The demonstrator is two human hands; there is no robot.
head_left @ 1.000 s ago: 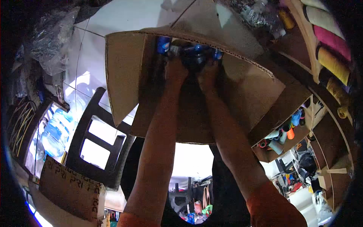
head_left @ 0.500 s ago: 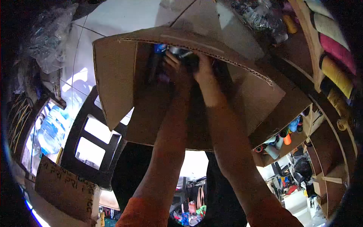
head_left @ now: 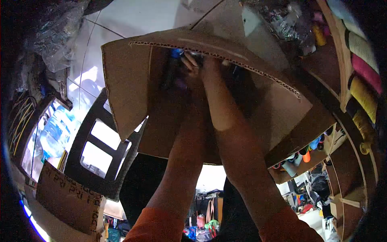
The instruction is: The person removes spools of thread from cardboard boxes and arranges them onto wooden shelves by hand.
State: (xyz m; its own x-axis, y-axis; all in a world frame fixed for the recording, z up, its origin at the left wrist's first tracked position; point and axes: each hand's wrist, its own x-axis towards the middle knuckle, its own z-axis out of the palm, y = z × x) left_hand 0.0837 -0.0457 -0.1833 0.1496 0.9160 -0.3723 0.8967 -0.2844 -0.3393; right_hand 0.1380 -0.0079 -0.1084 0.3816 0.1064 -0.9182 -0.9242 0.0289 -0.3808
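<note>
Inside the cardboard box (head_left: 127,80), my right hand (head_left: 211,67) has shifted toward my left hand (head_left: 193,72), near the blue item (head_left: 176,52), seemingly pairing them; left fingers look parted, right ones hidden, any grip I can't tell.

Pale tiles with dark joints cover the floor (head_left: 133,18) at 11 o'clock, and a glaring patch of sunlight (head_left: 86,76) falls across them at 10. A dark chair (head_left: 74,163) with an open-slotted back stands at 8 o'clock, large clear bottles (head_left: 56,137) in bright light near it at 9. Crumpled plastic (head_left: 60,46) hangs in shade at 10. Wooden shelves (head_left: 348,171) curve down through 4 o'clock, with large thread rolls (head_left: 365,74) in cream, pink and yellow between 2 and 3
</note>
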